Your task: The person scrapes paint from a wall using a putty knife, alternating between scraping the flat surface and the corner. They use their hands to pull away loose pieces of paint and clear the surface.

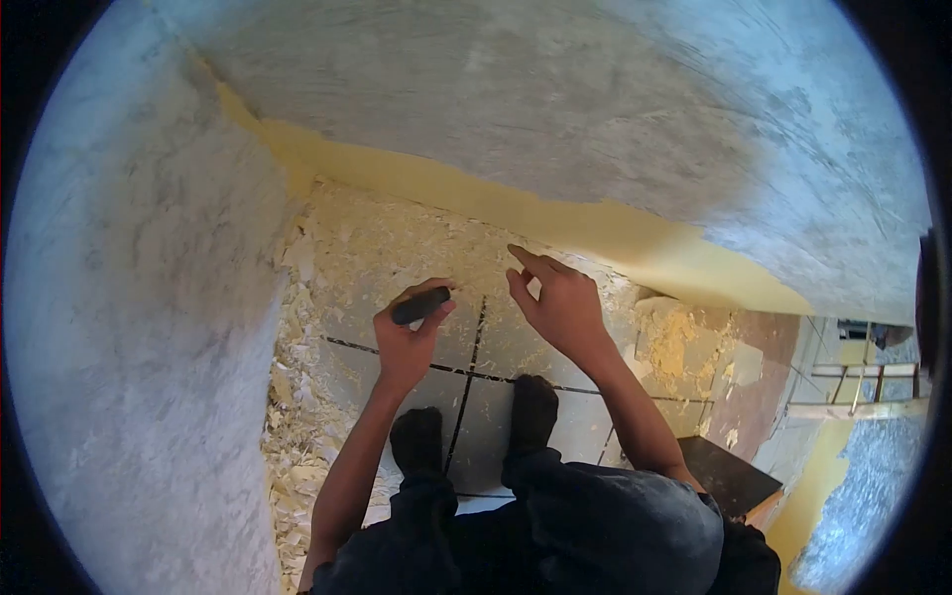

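My left hand (400, 342) is closed around the thick black handle of a tool (420, 305); its working end cannot be made out. To the right, my right hand (567, 309) is empty, its index finger stretched toward the foot of the wall and its thumb apart. Just beyond the fingertips runs a band of yellow paint (436, 180) along the bottom of the grey, bared wall (555, 109). Pale yellow paint flakes (387, 226) cover the floor below it, in front of both hands.
My feet in dark socks (534, 407) stand on grey tiles (486, 428) with dark joints. Another scraped wall (178, 297) rises close on the left, with flakes heaped along its base. A dark-topped low piece (729, 474) and a wooden ladder (863, 408) are at right.
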Demonstrator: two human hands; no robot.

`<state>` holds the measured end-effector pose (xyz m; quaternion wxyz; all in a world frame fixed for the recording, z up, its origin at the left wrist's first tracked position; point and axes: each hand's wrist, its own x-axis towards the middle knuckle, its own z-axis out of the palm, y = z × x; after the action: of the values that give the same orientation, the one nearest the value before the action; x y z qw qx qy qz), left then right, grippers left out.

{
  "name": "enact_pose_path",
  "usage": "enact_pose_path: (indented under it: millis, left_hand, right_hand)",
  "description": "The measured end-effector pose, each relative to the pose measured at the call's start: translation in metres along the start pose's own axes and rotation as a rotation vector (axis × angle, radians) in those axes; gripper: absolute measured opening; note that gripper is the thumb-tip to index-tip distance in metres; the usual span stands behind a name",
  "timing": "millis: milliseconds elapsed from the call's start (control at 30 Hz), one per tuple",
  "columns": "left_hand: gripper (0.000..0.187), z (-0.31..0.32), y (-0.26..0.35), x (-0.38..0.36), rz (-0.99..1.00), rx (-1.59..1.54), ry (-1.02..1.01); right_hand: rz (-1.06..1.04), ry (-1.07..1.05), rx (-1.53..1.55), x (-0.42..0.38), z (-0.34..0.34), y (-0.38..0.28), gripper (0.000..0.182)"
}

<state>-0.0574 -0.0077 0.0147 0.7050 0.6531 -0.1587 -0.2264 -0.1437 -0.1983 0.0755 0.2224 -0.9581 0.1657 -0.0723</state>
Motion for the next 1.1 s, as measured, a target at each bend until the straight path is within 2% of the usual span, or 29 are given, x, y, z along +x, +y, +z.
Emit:
enact_pose_path:
  millis: [33, 100, 133, 200, 300, 333, 433, 467, 533, 567, 633, 667, 700, 733, 767, 833, 867, 933, 967, 1033, 1100]
  left_hand:
    - [0.025, -0.001, 0.004, 0.002, 0.005, 0.011, 0.024]
    - [0.034, -0.006, 0.014, 0.006, 0.154, 0.285, -0.005]
    - [0.034, -0.011, 0.016, 0.008, 0.154, 0.297, 0.013]
    - [0.041, -0.018, 0.018, 0.01, 0.463, 0.737, -0.032]
    - [0.04, -0.023, 0.026, 0.018, 0.569, 0.929, -0.061]
    - [0.04, -0.025, 0.031, 0.02, 0.625, 1.036, -0.072]
    - [0.044, -0.027, 0.049, 0.025, 0.643, 1.097, -0.088]
    - [0.044, -0.027, 0.052, 0.028, 0.64, 1.103, -0.083]
    - [0.045, -0.026, 0.055, 0.032, 0.735, 1.095, -0.05]
    - [0.045, -0.024, 0.057, 0.033, 0.733, 1.1, -0.044]
    - [0.055, -0.019, 0.058, 0.035, 0.787, 0.946, 0.268]
    - [0.055, -0.016, 0.055, 0.036, 0.787, 0.951, 0.275]
    - [0.061, -0.014, 0.05, 0.038, 0.769, 0.781, 0.382]
    - [0.067, -0.013, 0.046, 0.04, 0.752, 0.607, 0.485]
    - [0.067, -0.015, 0.043, 0.042, 0.759, 0.61, 0.492]
    - [0.067, -0.018, 0.042, 0.044, 0.434, 0.482, 0.267]
    - [0.067, -0.018, 0.041, 0.049, 0.433, 0.484, 0.273]
    - [0.061, -0.014, 0.046, 0.063, 0.383, 0.39, 0.154]
    - [0.061, -0.012, 0.044, 0.07, 0.378, 0.391, 0.161]
    - [0.056, -0.006, 0.04, 0.085, 0.316, 0.084, 0.136]
    - [0.054, 0.001, 0.037, 0.095, 0.323, 0.043, 0.163]
  right_hand:
    - [-0.022, -0.005, 0.014, 0.002, -0.009, -0.008, 0.05]
    - [0.189, -0.296, 0.488, 0.008, -0.028, -0.028, 0.038]
    - [0.172, -0.307, 0.498, 0.01, -0.028, -0.033, 0.038]
    - [0.356, -0.502, 0.859, 0.008, -0.027, -0.04, 0.043]
    - [0.272, -0.613, 0.835, 0.007, -0.022, -0.048, 0.052]
    - [0.263, -0.618, 0.841, 0.008, -0.02, -0.051, 0.052]
    - [0.161, -0.611, 0.786, 0.009, -0.012, -0.054, 0.057]
    - [0.122, -0.548, 0.738, 0.007, -0.001, -0.049, 0.056]
    - [0.077, -0.489, 0.693, 0.006, 0.013, -0.041, 0.055]
    - [0.085, -0.44, 0.777, 0.007, 0.017, -0.038, 0.052]
    - [0.084, -0.394, 0.861, 0.014, 0.016, -0.039, 0.05]
    - [0.164, -0.41, 0.934, 0.018, 0.012, -0.042, 0.048]
    - [0.245, -0.426, 1.005, 0.022, 0.008, -0.044, 0.046]
    - [0.236, -0.428, 1.004, 0.027, 0.008, -0.044, 0.046]
    - [0.297, -0.446, 1.016, 0.032, 0.008, -0.045, 0.044]
    - [0.356, -0.468, 1.026, 0.043, 0.011, -0.046, 0.042]
    - [0.36, -0.481, 1.069, 0.048, 0.013, -0.046, 0.042]
    - [0.364, -0.504, 1.111, 0.056, 0.022, -0.045, 0.042]
    - [0.303, -0.456, 1.14, 0.061, 0.031, -0.042, 0.041]
    - [0.244, -0.418, 1.166, 0.072, 0.04, -0.043, 0.041]
    - [0.276, -0.456, 1.369, 0.084, 0.041, -0.047, 0.04]
